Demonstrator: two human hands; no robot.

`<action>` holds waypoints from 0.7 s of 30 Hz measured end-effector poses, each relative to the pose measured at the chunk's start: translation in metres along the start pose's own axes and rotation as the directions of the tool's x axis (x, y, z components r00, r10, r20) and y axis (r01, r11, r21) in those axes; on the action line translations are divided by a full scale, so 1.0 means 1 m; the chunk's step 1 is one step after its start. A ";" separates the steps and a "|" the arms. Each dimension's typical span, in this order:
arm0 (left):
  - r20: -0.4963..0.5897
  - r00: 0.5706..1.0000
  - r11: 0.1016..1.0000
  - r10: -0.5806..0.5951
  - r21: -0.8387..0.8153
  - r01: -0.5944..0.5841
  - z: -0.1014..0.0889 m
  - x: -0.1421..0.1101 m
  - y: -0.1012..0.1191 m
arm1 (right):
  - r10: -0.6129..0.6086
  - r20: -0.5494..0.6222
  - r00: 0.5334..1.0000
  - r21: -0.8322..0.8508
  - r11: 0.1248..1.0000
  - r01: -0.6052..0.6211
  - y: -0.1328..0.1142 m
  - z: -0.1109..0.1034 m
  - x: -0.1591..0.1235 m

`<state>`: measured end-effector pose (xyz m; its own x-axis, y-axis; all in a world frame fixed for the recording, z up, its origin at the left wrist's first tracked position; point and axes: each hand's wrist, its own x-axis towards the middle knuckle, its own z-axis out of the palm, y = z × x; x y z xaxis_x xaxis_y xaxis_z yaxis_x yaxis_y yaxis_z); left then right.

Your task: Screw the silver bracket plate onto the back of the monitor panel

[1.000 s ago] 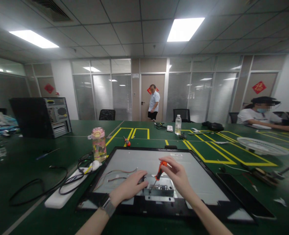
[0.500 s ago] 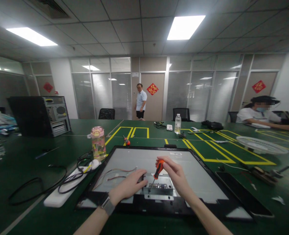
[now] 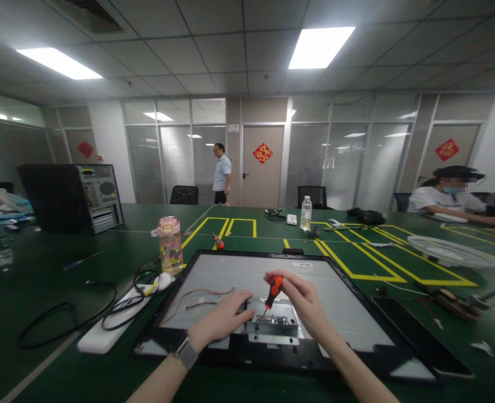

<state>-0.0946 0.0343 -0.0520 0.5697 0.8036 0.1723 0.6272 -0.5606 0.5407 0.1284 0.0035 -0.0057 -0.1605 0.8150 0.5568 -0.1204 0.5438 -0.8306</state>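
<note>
A flat display panel point(image 3: 239, 266) with a black frame lies back side up on the green table. A silver metal bracket point(image 3: 283, 337) stands at the panel's near middle. My right hand point(image 3: 300, 299) is wrapped round the handle of an orange and black screwdriver point(image 3: 275, 288), tilted so that its shaft runs down and left into the bracket. At the bracket's left end, my left hand point(image 3: 226, 316) grips the edge, thumb on the near side and fingers on the far side. Thin wires point(image 3: 201, 292) lie on the panel left of the bracket.
Left of the panel are a pink bottle point(image 3: 170, 246), a white power strip point(image 3: 100, 334) with black cable, and a black computer case point(image 3: 62, 196). A dark slab-like screen point(image 3: 419, 336) lies to the right. One person point(image 3: 221, 173) stands behind the table; another point(image 3: 436, 196) sits at right.
Both hands and the screwdriver keep nearly the same pose on the bracket. The standing person has moved left and turned sideways. The whole view has shifted slightly.
</note>
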 end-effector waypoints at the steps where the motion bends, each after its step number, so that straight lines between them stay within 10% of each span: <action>1: 0.000 1.000 1.000 0.002 -0.001 -0.002 0.000 0.000 0.000 | 0.017 -0.002 1.000 0.011 1.000 -0.017 0.000 -0.001 0.000; 21: 0.002 1.000 1.000 0.017 -0.024 -0.017 -0.002 0.001 0.004 | 0.117 0.058 0.991 0.409 0.903 -0.131 0.000 0.011 0.002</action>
<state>-0.0925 0.0335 -0.0481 0.5813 0.7935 0.1803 0.6042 -0.5692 0.5576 0.1178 0.0026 -0.0044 -0.2304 0.8599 0.4556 -0.4880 0.3029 -0.8186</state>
